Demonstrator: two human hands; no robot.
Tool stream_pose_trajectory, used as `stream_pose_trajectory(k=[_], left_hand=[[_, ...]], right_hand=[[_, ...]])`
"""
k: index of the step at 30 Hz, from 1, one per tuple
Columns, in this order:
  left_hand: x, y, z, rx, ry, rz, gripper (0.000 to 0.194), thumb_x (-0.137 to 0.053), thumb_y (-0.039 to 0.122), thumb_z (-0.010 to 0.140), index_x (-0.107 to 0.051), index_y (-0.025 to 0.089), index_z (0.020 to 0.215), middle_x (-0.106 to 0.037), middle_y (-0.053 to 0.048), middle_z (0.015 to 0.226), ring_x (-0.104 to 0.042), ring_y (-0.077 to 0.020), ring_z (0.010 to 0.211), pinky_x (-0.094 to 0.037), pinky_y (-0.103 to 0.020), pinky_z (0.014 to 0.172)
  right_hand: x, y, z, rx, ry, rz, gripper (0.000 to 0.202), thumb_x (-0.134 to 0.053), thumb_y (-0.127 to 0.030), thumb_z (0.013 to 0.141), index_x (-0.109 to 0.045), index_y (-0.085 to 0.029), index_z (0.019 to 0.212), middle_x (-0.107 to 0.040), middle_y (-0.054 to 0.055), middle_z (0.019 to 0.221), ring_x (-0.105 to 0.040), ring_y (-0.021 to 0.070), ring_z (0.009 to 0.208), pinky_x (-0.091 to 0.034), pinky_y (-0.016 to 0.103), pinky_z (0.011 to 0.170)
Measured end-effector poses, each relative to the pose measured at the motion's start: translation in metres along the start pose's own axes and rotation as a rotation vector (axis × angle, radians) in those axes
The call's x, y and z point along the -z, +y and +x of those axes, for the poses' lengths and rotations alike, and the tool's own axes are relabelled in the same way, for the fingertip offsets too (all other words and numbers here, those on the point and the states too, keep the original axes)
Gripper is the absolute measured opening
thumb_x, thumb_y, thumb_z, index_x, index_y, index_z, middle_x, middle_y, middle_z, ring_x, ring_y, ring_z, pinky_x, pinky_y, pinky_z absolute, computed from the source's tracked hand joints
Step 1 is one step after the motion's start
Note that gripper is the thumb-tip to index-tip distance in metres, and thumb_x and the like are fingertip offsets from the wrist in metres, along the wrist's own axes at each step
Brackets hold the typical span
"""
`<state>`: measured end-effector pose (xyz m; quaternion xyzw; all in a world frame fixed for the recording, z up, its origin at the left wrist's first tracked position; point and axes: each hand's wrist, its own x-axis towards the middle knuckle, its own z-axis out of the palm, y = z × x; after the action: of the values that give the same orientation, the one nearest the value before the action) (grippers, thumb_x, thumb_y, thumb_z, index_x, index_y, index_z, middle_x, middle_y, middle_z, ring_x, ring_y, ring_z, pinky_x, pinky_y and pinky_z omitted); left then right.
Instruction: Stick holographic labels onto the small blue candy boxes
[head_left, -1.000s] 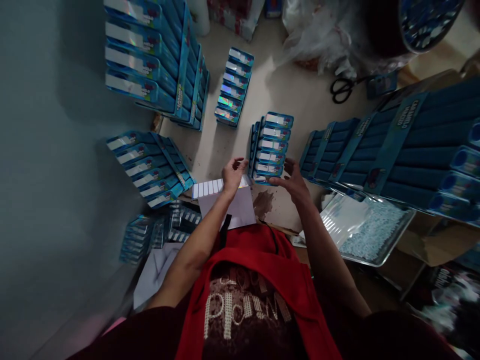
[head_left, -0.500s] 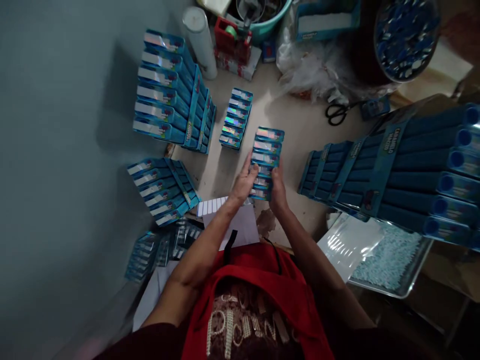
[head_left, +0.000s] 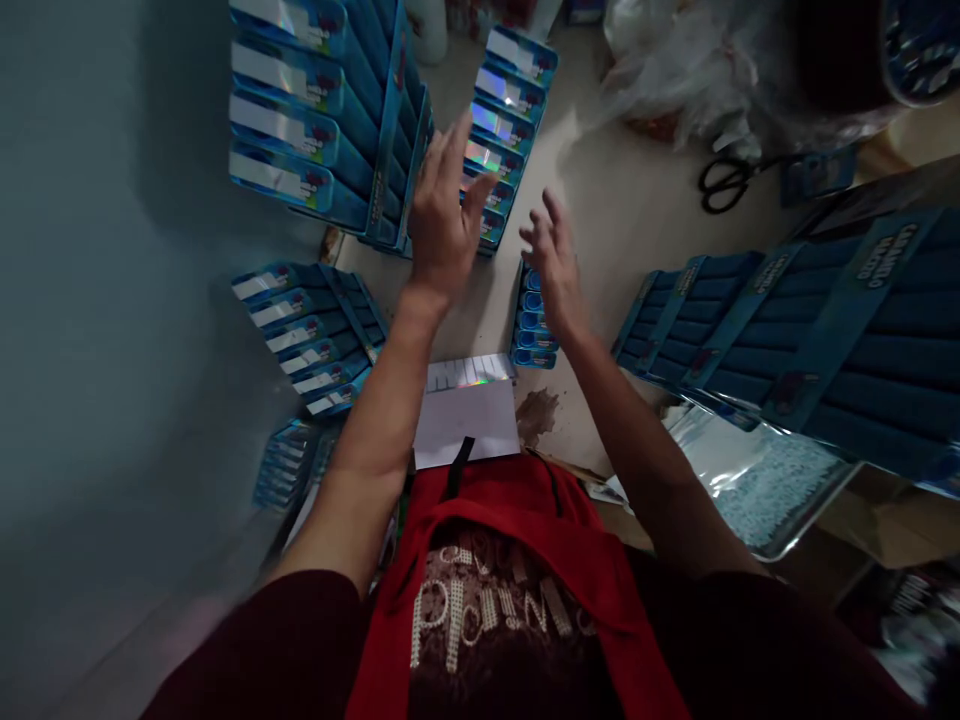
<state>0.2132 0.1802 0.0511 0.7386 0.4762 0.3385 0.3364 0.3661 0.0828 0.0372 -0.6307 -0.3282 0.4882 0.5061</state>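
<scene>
My left hand [head_left: 448, 205] is raised with fingers spread, in front of the left edge of a tall row of blue boxes with shiny labels [head_left: 499, 125]. It seems to hold nothing. Fingers apart, my right hand [head_left: 553, 255] hovers by a small blue block of boxes [head_left: 534, 325] standing on the table. Whether the right hand touches that block is unclear. Just below sits a white sheet with a shiny striped edge [head_left: 466, 425], close to the red apron.
Large banded blue stacks stand at upper left [head_left: 285, 110] and right [head_left: 795, 310], with a smaller stack [head_left: 300, 340] at left. Black scissors [head_left: 724, 185] and a plastic bag [head_left: 697, 60] lie at the back. A metal tray [head_left: 784, 545] holds pale blue pieces.
Both hands have let go of the block of boxes, which now stands on the table. The left hand has moved up towards the other row. The view has shifted closer.
</scene>
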Motion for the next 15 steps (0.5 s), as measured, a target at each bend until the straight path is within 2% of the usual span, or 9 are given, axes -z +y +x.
stream_pose_trajectory(k=[1,2,3,5,7,9,11,13,15], left_hand=[[0.005,0.008,-0.032,-0.017,0.035,0.045,0.055,-0.055,0.054,0.112,-0.062,0.019,0.154,-0.063,-0.011,0.161,-0.049,-0.0264,0.158,-0.032,-0.045,0.136],[0.009,0.013,-0.066,0.029,0.029,0.094,0.048,-0.050,0.053,0.114,-0.072,0.021,0.141,-0.073,-0.014,0.144,-0.061,-0.0293,0.143,-0.039,-0.048,0.130],[0.013,0.015,-0.101,0.125,-0.025,0.153,0.045,-0.049,0.050,0.114,-0.078,0.019,0.128,-0.078,-0.017,0.128,-0.068,-0.0320,0.130,-0.044,-0.051,0.124],[0.018,0.006,-0.165,0.303,-0.233,0.264,0.039,-0.062,0.049,0.108,-0.079,0.018,0.124,-0.079,-0.018,0.121,-0.071,-0.0358,0.122,-0.050,-0.053,0.116],[0.021,-0.012,-0.209,0.319,-0.491,0.364,0.055,-0.080,0.048,0.096,-0.072,0.017,0.141,-0.074,-0.021,0.140,-0.064,-0.0388,0.139,-0.047,-0.054,0.122],[0.022,-0.032,-0.231,0.261,-0.672,0.507,0.076,-0.087,0.037,0.090,-0.061,0.018,0.159,-0.064,-0.023,0.157,-0.054,-0.0425,0.153,-0.036,-0.061,0.130],[0.022,-0.044,-0.236,0.235,-0.785,0.619,0.068,-0.075,0.022,0.096,-0.059,0.019,0.162,-0.067,-0.023,0.154,-0.060,-0.0408,0.148,-0.035,-0.062,0.130],[0.023,-0.045,-0.238,0.224,-0.818,0.641,0.054,-0.058,0.011,0.101,-0.068,0.020,0.154,-0.075,-0.021,0.142,-0.071,-0.0356,0.132,-0.047,-0.056,0.122],[0.027,-0.037,-0.248,0.137,-0.770,0.585,0.051,-0.048,0.009,0.104,-0.075,0.021,0.146,-0.076,-0.020,0.141,-0.073,-0.0331,0.129,-0.053,-0.052,0.115]], right_hand=[[0.011,0.000,-0.036,0.027,0.038,-0.069,0.049,-0.067,-0.054,0.102,-0.064,-0.033,0.146,-0.072,0.000,0.147,-0.069,0.0222,0.130,-0.056,0.038,0.112],[0.020,0.003,-0.072,-0.015,0.090,-0.147,0.031,-0.071,-0.053,0.101,-0.075,-0.031,0.122,-0.079,-0.001,0.121,-0.073,0.0197,0.111,-0.057,0.034,0.104],[0.027,0.008,-0.107,-0.070,0.120,-0.179,0.027,-0.073,-0.053,0.100,-0.076,-0.027,0.100,-0.077,-0.001,0.094,-0.071,0.0185,0.091,-0.057,0.033,0.090],[0.035,0.028,-0.166,-0.192,0.152,-0.186,0.036,-0.073,-0.057,0.097,-0.070,-0.024,0.082,-0.067,-0.001,0.070,-0.061,0.0167,0.068,-0.052,0.032,0.070],[0.036,0.056,-0.205,-0.492,0.191,-0.064,0.046,-0.076,-0.065,0.088,-0.062,-0.024,0.074,-0.061,-0.004,0.063,-0.056,0.0143,0.062,-0.047,0.029,0.065],[0.034,0.085,-0.223,-0.698,0.183,0.002,0.051,-0.077,-0.069,0.081,-0.058,-0.023,0.069,-0.059,-0.004,0.060,-0.053,0.0127,0.059,-0.044,0.027,0.061],[0.033,0.106,-0.224,-0.772,0.168,0.016,0.052,-0.075,-0.072,0.082,-0.059,-0.023,0.070,-0.062,-0.002,0.062,-0.056,0.0136,0.060,-0.044,0.026,0.060],[0.035,0.118,-0.217,-0.857,0.125,0.072,0.058,-0.065,-0.080,0.087,-0.063,-0.023,0.079,-0.069,0.004,0.068,-0.065,0.0181,0.066,-0.051,0.028,0.062],[0.040,0.122,-0.209,-0.986,0.021,0.224,0.071,-0.049,-0.090,0.091,-0.066,-0.021,0.089,-0.075,0.010,0.077,-0.073,0.0241,0.076,-0.058,0.034,0.068]])
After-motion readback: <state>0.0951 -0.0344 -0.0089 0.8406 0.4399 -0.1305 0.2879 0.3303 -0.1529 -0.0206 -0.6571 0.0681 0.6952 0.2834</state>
